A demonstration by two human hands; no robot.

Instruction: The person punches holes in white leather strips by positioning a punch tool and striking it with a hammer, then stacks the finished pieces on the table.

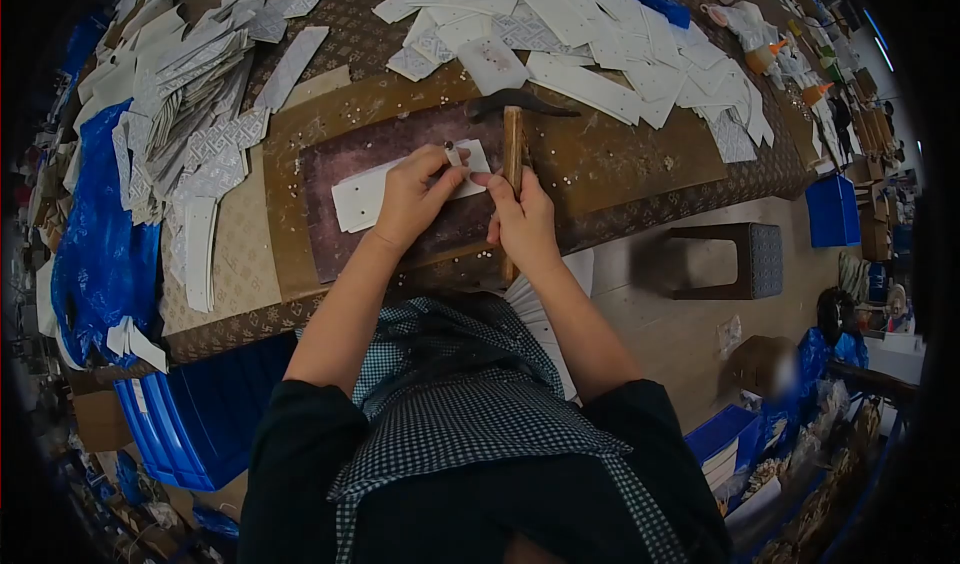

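My left hand [412, 197] rests over a small stack of white strips [364, 200], its thumb and fingers pinching a short pale cylindrical tool [453, 154] with a dark top. Beside it, my right hand [524, 214] is wrapped round the wooden handle of a hammer [513, 149]. The hammer's dark metal head [520, 102] points away from me, above the far edge of the strips. Under the strips lies a dark reddish mat [330, 254]. My right fingertips are close to the left ones, and a small dark hole shows in the top strip.
Piles of white and patterned strips lie at the left [215, 149] and the back right [640, 49]. A translucent container [492, 64] stands behind the hammer head. Orange-tipped bottles [765, 57] are at the right. A stool [755, 261] and blue bins [205, 409] are below table level.
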